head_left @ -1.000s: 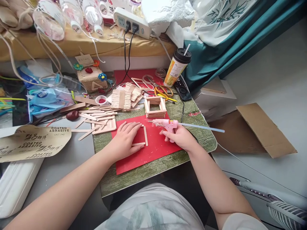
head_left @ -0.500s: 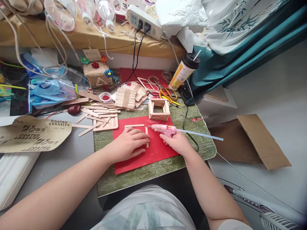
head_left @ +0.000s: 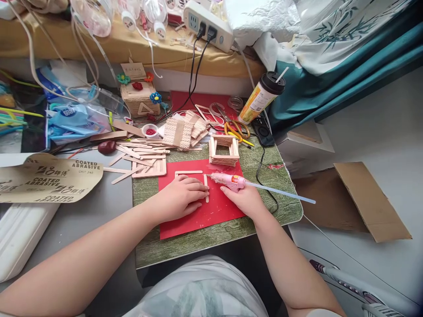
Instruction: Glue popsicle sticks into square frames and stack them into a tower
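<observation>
The stick frame (head_left: 224, 157) sits on the tabletop (head_left: 185, 244) behind the paper sheet (head_left: 214, 215), with the scissors (head_left: 237, 130) behind it and the bundled craft sticks (head_left: 178, 133) to its left.

The glue gun (head_left: 228, 179) is pink plastic, its glue stick (head_left: 284, 193) smooth and translucent. Bare, matt wood makes up the craft sticks (head_left: 188, 172) and the stacked square frame (head_left: 224, 157) — ridged along its sides. The red sheet (head_left: 194, 218) looks like matt paper. The 2 plugs (head_left: 206, 32) are black plastic, the power strip (head_left: 222, 38) smooth white plastic. The silvery wrap (head_left: 264, 20) is crinkled and shiny — the teal curtain (head_left: 307, 94) is folded cloth, the flattened box (head_left: 370, 198) matt brown cardboard.
</observation>
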`<state>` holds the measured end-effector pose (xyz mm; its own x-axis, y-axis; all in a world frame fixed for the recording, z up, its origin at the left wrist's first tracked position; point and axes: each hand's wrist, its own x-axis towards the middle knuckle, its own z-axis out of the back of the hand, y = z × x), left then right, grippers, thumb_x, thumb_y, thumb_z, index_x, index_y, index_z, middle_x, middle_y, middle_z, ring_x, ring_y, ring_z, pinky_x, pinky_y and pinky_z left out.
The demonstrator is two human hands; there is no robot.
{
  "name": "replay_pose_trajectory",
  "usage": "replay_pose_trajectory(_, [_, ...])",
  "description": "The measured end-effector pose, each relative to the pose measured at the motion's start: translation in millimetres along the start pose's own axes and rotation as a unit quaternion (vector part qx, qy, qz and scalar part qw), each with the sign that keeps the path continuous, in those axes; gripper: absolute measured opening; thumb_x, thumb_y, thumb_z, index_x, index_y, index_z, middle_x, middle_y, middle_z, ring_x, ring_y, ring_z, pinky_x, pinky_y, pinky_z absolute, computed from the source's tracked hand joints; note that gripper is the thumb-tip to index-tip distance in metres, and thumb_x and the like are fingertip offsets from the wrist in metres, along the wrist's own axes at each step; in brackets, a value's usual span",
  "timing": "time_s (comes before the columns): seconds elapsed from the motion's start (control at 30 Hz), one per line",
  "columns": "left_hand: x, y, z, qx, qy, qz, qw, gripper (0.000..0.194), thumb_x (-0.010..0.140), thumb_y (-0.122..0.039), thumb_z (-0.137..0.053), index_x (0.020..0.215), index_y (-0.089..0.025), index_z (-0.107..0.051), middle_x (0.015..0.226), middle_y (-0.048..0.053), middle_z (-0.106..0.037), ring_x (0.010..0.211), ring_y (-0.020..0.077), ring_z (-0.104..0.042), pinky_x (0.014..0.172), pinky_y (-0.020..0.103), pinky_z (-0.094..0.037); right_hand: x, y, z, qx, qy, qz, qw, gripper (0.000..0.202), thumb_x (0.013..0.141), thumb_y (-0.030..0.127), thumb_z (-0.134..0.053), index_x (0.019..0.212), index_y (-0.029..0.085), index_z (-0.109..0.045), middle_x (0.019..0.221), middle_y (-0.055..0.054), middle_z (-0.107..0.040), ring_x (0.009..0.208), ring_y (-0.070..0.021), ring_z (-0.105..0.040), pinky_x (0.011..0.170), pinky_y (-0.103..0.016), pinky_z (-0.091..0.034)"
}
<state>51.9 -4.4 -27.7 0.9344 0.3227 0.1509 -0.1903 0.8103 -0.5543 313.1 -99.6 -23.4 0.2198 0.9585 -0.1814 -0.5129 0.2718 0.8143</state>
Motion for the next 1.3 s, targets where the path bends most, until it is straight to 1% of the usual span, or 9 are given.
replay_pose_trajectory(0.1, [0.0, 0.8, -0.6, -0.003, -0.006, -0.001, 1.0, 0.03, 0.105, -0.03, -0.058, 0.132, -0.029, -0.071, 0.142, 0.004, -0.071, 0.131, 0.0243, -0.063, 0.115, 0.045, -0.038, -0.2, -0.6, -1.6, 0.004, -0.003, 0.003, 1.0, 0.035, 0.091, 0.042, -0.073, 0.125, 0.033, -0.078, 0.125, -0.001, -0.08, 0.121, -0.0311, -0.073, 0.114, -0.051, -0.055])
replay_pose_trajectory(0.27, [-0.5, 1.4, -1.8, -0.002, -0.008, 0.0, 1.0, 0.029, 0.106, -0.031, -0.057, 0.131, -0.029, -0.072, 0.142, 0.005, -0.071, 0.132, 0.0242, -0.062, 0.115, 0.045, -0.038, -0.3, 3.8, -3.4, -0.012, -0.009, -0.014, 1.0, 0.033, 0.092, 0.043, -0.073, 0.123, 0.034, -0.079, 0.127, 0.0, -0.079, 0.122, -0.0308, -0.072, 0.114, -0.051, -0.055])
replay_pose_trajectory(0.47, [-1.1, 1.5, -1.8, -0.011, -0.008, 0.002, 1.0, 0.031, 0.104, -0.029, -0.058, 0.132, -0.029, -0.071, 0.143, 0.004, -0.071, 0.132, 0.0246, -0.062, 0.115, 0.045, -0.038, -0.2, 10.2, -5.7, 0.032, 0.019, 0.019, 0.999, 0.035, 0.095, 0.037, -0.069, 0.129, 0.035, -0.077, 0.133, 0.002, -0.076, 0.13, -0.0274, -0.068, 0.121, -0.046, -0.049])
replay_pose_trajectory(0.6, [-1.4, 1.9, -1.7, -0.018, -0.009, -0.001, 1.0, 0.031, 0.104, -0.029, -0.057, 0.132, -0.029, -0.07, 0.143, 0.003, -0.071, 0.132, 0.0239, -0.062, 0.116, 0.045, -0.037, -1.1, 10.7, -6.4, -0.005, -0.011, -0.005, 1.0, 0.032, 0.092, 0.039, -0.073, 0.123, 0.035, -0.079, 0.126, 0.0, -0.079, 0.122, -0.0299, -0.072, 0.117, -0.05, -0.052])
replay_pose_trajectory(0.73, [-2.2, 1.1, -1.1, -0.016, -0.007, -0.002, 1.0, 0.032, 0.103, -0.028, -0.058, 0.133, -0.028, -0.07, 0.143, 0.004, -0.071, 0.132, 0.0248, -0.062, 0.116, 0.046, -0.037, -1.7, 11.7, -6.8, -0.039, -0.022, -0.017, 0.999, 0.029, 0.092, 0.036, -0.073, 0.12, 0.034, -0.08, 0.123, -0.002, -0.08, 0.119, -0.0305, -0.073, 0.114, -0.05, -0.054])
replay_pose_trajectory(0.9, [-3.4, -1.4, 1.9, 0.001, 0.0, -0.009, 1.0, 0.034, 0.101, -0.03, -0.062, 0.134, -0.027, -0.069, 0.145, 0.006, -0.069, 0.134, 0.0273, -0.061, 0.117, 0.048, -0.037, -2.1, 11.2, -6.8, -0.034, -0.005, 0.003, 0.999, 0.03, 0.094, 0.037, -0.071, 0.123, 0.033, -0.078, 0.125, -0.001, -0.079, 0.119, -0.0289, -0.073, 0.113, -0.046, -0.054])
replay_pose_trajectory(1.1, [-3.6, -1.9, 2.4, 0.006, 0.001, -0.003, 1.0, 0.035, 0.101, -0.031, -0.062, 0.135, -0.026, -0.069, 0.144, 0.005, -0.07, 0.134, 0.0261, -0.061, 0.118, 0.046, -0.037, -3.8, 13.4, -6.8, -0.03, 0.022, 0.021, 0.999, 0.033, 0.097, 0.035, -0.068, 0.128, 0.037, -0.077, 0.129, 0.0, -0.078, 0.12, -0.0279, -0.073, 0.113, -0.043, -0.054])
replay_pose_trajectory(1.2, [-3.9, -2.3, 2.8, 0.007, 0.004, -0.006, 1.0, 0.036, 0.101, -0.031, -0.062, 0.136, -0.026, -0.068, 0.144, 0.006, -0.07, 0.134, 0.0268, -0.06, 0.118, 0.047, -0.038, -3.6, 14.7, -6.2, -0.035, 0.012, 0.016, 0.999, 0.03, 0.096, 0.036, -0.068, 0.124, 0.034, -0.079, 0.126, -0.001, -0.079, 0.118, -0.0285, -0.073, 0.11, -0.043, -0.056])
replay_pose_trajectory(1.3, [-4.3, -3.4, 4.3, 0.007, 0.004, -0.016, 1.0, 0.04, 0.099, -0.031, -0.065, 0.138, -0.027, -0.067, 0.146, 0.007, -0.068, 0.134, 0.0284, -0.06, 0.118, 0.048, -0.037, -2.5, 13.9, -4.0, -0.046, -0.004, 0.012, 0.999, 0.027, 0.094, 0.036, -0.07, 0.119, 0.032, -0.08, 0.119, -0.003, -0.081, 0.113, -0.0282, -0.075, 0.102, -0.041, -0.059])
